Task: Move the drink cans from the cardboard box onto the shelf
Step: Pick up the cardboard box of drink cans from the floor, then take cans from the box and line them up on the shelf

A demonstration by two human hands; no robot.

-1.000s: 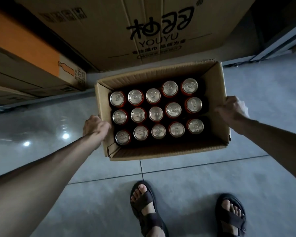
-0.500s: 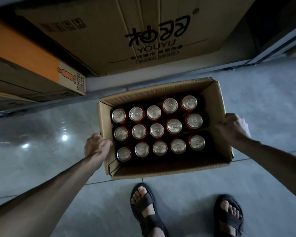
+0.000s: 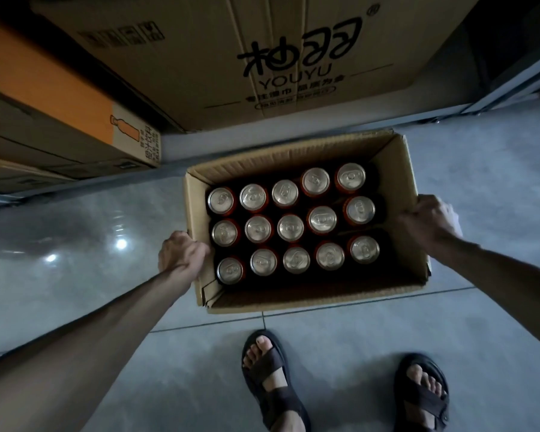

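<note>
An open cardboard box point(image 3: 293, 157) sits low over the grey tiled floor in front of my feet. Inside stand several drink cans point(image 3: 290, 227) with silver tops and red sides, packed in three rows. My left hand point(image 3: 181, 255) grips the box's left wall, fingers curled over the rim. On the opposite side, my right hand point(image 3: 427, 219) clasps the right wall the same way. Whether the box rests on the floor or hangs just above it, I cannot tell.
A large brown carton printed "YOUYU" point(image 3: 262, 57) stands on a low shelf board behind the box. An orange-and-brown carton point(image 3: 60, 98) sits to its left. A metal rail point(image 3: 512, 85) runs at the right. My sandalled feet point(image 3: 272, 378) stand just before the box.
The box with both hands on it has come down and nearer to my feet. The big cartons behind now fill more of the upper view.
</note>
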